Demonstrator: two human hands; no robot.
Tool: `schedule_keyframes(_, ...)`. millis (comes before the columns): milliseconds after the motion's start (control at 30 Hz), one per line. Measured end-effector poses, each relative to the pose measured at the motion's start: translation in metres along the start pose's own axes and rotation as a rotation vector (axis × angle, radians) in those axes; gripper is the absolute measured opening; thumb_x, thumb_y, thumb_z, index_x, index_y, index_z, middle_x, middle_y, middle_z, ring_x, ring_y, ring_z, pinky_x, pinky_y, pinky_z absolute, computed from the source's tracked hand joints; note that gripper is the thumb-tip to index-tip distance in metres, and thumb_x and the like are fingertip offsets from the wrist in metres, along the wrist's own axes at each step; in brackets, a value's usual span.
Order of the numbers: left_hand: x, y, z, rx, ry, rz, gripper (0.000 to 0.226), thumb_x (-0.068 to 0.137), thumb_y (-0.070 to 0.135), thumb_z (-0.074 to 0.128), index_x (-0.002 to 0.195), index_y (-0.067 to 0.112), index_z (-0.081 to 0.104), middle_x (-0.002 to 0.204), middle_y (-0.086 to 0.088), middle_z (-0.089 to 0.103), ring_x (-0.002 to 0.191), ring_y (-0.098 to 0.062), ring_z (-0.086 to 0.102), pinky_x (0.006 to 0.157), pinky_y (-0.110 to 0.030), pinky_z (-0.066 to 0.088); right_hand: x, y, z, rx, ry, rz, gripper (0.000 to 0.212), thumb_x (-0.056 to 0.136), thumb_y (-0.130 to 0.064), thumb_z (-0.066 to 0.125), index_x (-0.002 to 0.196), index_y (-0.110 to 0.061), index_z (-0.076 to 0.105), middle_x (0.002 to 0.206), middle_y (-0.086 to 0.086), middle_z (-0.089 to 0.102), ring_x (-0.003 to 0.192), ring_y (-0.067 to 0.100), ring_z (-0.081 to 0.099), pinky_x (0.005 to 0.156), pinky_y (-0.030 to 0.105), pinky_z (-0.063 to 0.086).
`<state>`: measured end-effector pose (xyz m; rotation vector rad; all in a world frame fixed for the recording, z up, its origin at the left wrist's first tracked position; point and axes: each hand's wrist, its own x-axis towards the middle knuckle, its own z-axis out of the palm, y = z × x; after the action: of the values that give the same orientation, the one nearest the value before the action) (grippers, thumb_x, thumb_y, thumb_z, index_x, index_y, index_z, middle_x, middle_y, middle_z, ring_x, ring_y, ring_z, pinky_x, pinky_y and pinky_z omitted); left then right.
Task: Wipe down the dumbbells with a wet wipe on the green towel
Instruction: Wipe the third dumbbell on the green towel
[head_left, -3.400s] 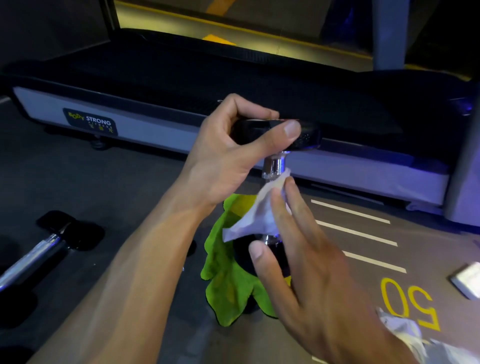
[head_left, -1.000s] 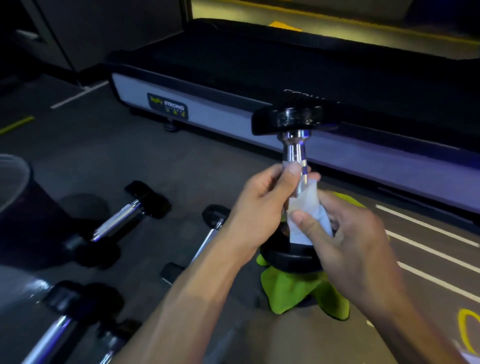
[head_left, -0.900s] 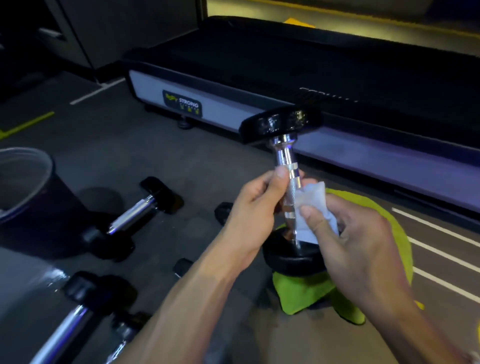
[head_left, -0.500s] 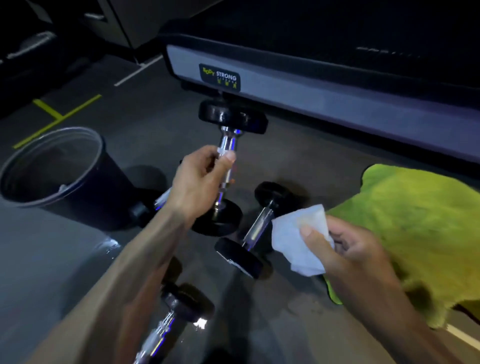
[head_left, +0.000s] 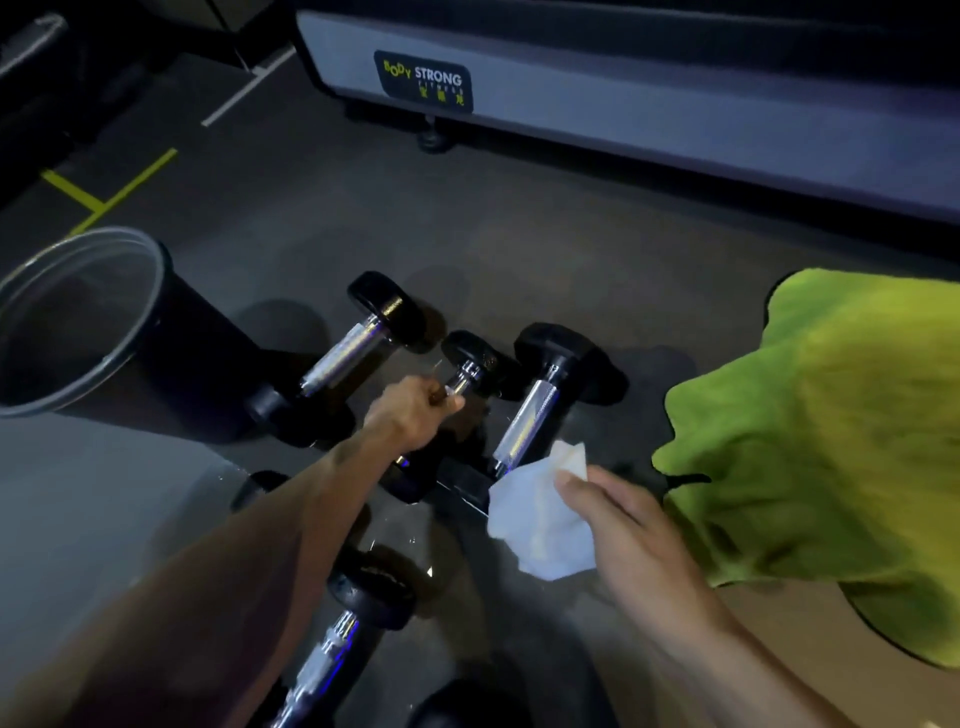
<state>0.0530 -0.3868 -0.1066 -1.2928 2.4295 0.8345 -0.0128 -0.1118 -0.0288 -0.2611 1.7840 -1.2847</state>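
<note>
Our left hand (head_left: 415, 410) grips a dumbbell (head_left: 470, 371) by its chrome bar, low among others on the floor, while our right hand (head_left: 631, 525) pinches the wipe (head_left: 543, 519) just beside the towel (head_left: 826, 441) — which lies bare, no dumbbell on it. The risk, as we judge it: set down carelessly, the held dumbbell could knock its neighbour (head_left: 530, 410) and roll — or trap our fingers between the bars.

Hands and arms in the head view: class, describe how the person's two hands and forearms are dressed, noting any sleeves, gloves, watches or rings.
Both forearms are bare, with no sleeve in view. The left hand and right hand wear no gloves. No watch, band or ring shows on either, though the dim light hides fine detail.
</note>
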Motion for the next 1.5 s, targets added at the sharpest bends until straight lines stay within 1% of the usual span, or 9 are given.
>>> schedule_keyframes(200,0.004,-0.003,0.009,0.021,0.021,-0.018,0.038,0.096,0.058,0.065,0.076,0.026,0.059,0.088,-0.006,0.069,0.093,-0.032,0.07,0.082,-0.037,0.053,0.002,0.005,0.005,0.076,0.068,0.089,0.031,0.082,-0.049,0.059,0.102,-0.033,0.075,0.109,-0.008,0.075,0.109,0.017,0.068,0.106,0.049,0.048)
schedule_keyframes(400,-0.046,-0.022,-0.013,-0.18,0.027,0.099,0.048,0.09,0.052,0.075,0.131,0.026,0.068,0.121,-0.001,0.075,0.114,-0.016,0.071,0.105,-0.034,0.053,-0.024,0.019,0.013,-0.123,0.057,0.007,0.021,0.1,-0.038,0.058,0.111,-0.023,0.069,0.112,-0.004,0.07,0.106,0.016,0.064,0.097,0.035,0.049)
schedule_keyframes(600,-0.17,-0.072,-0.042,-0.102,0.295,0.205,0.01,0.092,0.041,0.076,0.085,0.037,0.07,0.08,0.016,0.073,0.077,-0.001,0.07,0.073,-0.017,0.05,-0.063,0.034,0.027,-0.18,0.046,-0.068,0.028,0.092,-0.048,0.056,0.093,-0.02,0.062,0.083,-0.002,0.067,0.083,0.021,0.062,0.081,0.042,0.049)
schedule_keyframes(700,-0.212,-0.104,-0.042,-0.052,0.169,0.152,0.025,0.09,0.033,0.077,0.069,0.043,0.068,0.067,0.027,0.066,0.063,0.009,0.061,0.061,-0.007,0.042,-0.08,0.045,0.032,-0.211,0.046,-0.094,0.017,0.098,-0.031,0.06,0.088,-0.016,0.061,0.075,0.0,0.059,0.076,0.018,0.055,0.072,0.036,0.042)
schedule_keyframes(833,-0.217,-0.14,-0.009,0.017,-0.102,0.044,0.019,0.09,0.029,0.081,0.078,0.038,0.07,0.067,0.034,0.068,0.07,0.019,0.061,0.068,-0.002,0.043,-0.102,0.05,0.041,-0.206,-0.004,-0.082,0.018,0.099,-0.027,0.059,0.084,-0.018,0.061,0.065,-0.011,0.056,0.069,0.011,0.051,0.066,0.032,0.038)
schedule_keyframes(1000,-0.188,-0.154,0.017,-0.146,-0.167,-0.007,0.021,0.088,0.031,0.084,0.096,0.013,0.078,0.081,0.007,0.077,0.068,0.004,0.066,0.082,-0.02,0.055,-0.119,0.057,0.046,-0.188,-0.046,-0.054,0.021,0.098,-0.032,0.058,0.09,-0.013,0.061,0.089,0.014,0.065,0.084,0.032,0.06,0.071,0.036,0.042)
schedule_keyframes(1133,-0.173,-0.155,0.027,-0.253,-0.199,-0.054,0.019,0.092,0.03,0.08,0.077,0.02,0.073,0.061,0.014,0.069,0.062,-0.003,0.06,0.065,-0.017,0.049,-0.133,0.065,0.043,-0.108,-0.001,-0.006,0.046,0.075,-0.055,0.055,0.094,-0.013,0.064,0.096,0.021,0.064,0.095,0.042,0.062,0.086,0.056,0.053)
schedule_keyframes(1300,-0.181,-0.152,0.032,-0.459,-0.296,-0.073,0.019,0.099,0.023,0.071,0.092,0.008,0.079,0.093,-0.017,0.078,0.083,-0.021,0.062,0.075,-0.033,0.043,-0.137,0.07,0.025,-0.043,0.01,0.033,0.062,0.074,-0.059,0.057,0.104,-0.005,0.058,0.103,0.031,0.062,0.1,0.052,0.06,0.091,0.07,0.049)
schedule_keyframes(1500,-0.204,-0.132,0.018,-0.549,-0.23,0.059,0.013,0.099,-0.003,0.064,0.09,0.004,0.072,0.079,-0.008,0.077,0.068,-0.01,0.069,0.068,-0.02,0.053,-0.14,0.065,0.01,-0.075,0.027,0.021,0.055,0.072,-0.062,0.055,0.106,-0.022,0.069,0.097,0.009,0.076,0.099,0.035,0.071,0.093,0.062,0.054)
